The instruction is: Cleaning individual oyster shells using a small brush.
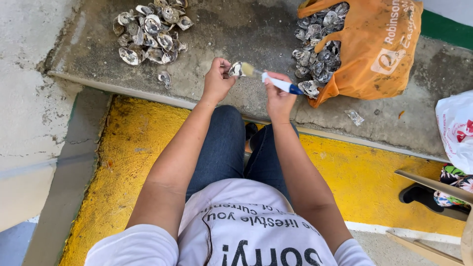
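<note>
My left hand [217, 79] holds a single grey oyster shell [236, 69] up in front of me. My right hand [277, 93] grips a small brush [273, 81] with a white and blue handle, and its pale bristles rest against the shell. Both hands hover above the concrete step, over my knees in blue jeans.
A heap of oyster shells [150, 32] lies on the concrete at the far left. An orange plastic bag [374, 49] at the far right spills more shells [318, 42]. A yellow painted strip [128, 157] runs under my legs. A white plastic bag [456, 128] and wooden slats [433, 184] are at the right edge.
</note>
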